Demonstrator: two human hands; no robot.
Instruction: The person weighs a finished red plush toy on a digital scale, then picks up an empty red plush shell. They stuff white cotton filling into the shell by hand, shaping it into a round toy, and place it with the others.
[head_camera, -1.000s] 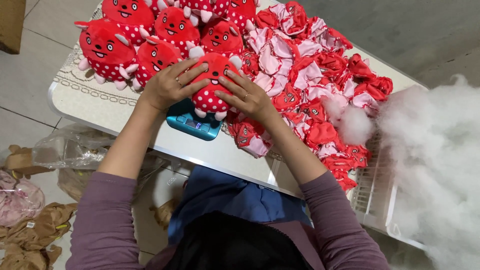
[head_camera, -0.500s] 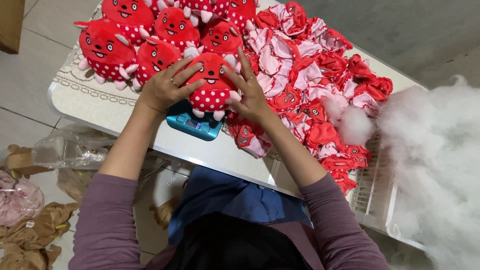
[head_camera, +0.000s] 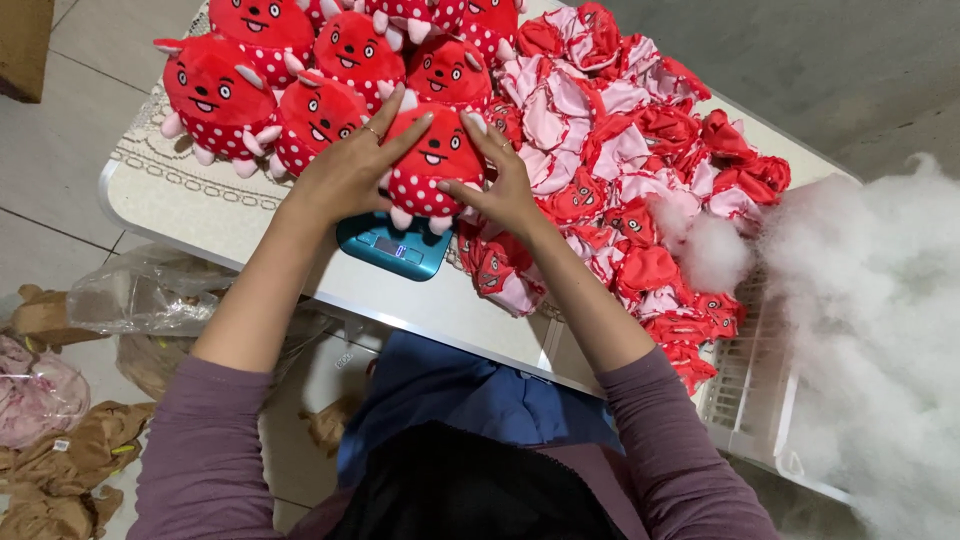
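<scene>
Nearest me, my purple sleeves run up over the near edge of the desk (head_camera: 250, 235), and just beyond that edge sits a small teal scale (head_camera: 392, 246) with its little display facing me. Right above the scale I've got the red plush toy (head_camera: 433, 160), a round one with white dots and a smiling face, held between both hands. My left hand (head_camera: 345, 172) wraps its left side, fingers spread over the top, a ring showing on one finger. My right hand (head_camera: 505, 188) presses in on its right side, fingers curled round the edge, so each grip is closed on the toy and it is squeezed between the palms. Its small white feet hang just over the scale; whether they touch the platform, I can't tell. Past my hands, toward the far left corner of the desk, a cluster of finished plush toys (head_camera: 270, 80) lies packed together, touching one another, faces up. To the right of them, along the far side and down the right edge, sprawls a heap of unstuffed red and pink toy skins (head_camera: 640, 170), with a wad of white stuffing (head_camera: 705, 250) resting on it. Off the right edge, a white basket (head_camera: 745, 400) stands beside a big cloud of loose white filling (head_camera: 870, 330).
</scene>
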